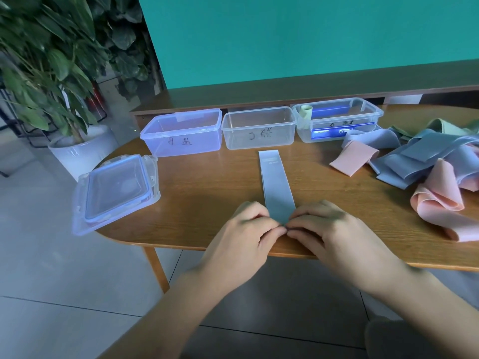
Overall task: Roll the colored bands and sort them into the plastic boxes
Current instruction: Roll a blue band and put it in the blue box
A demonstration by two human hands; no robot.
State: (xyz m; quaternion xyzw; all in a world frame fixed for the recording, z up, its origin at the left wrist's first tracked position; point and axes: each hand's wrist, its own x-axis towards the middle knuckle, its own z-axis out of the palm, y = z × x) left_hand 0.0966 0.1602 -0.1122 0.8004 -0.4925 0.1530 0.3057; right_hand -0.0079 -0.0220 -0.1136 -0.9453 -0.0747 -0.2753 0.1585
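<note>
At a wooden table (207, 182) lined with three plastic boxes (259, 130), a blue band (276, 182) lies flat, its near end pinched by left hand (248, 229) and right hand (326, 229). Rolling looks about to begin; next, curl that end tightly forward.

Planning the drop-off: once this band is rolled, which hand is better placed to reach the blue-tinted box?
Left, probably: the blue-tinted box sits far left, on the left hand side; the right hand would cross over.
</note>
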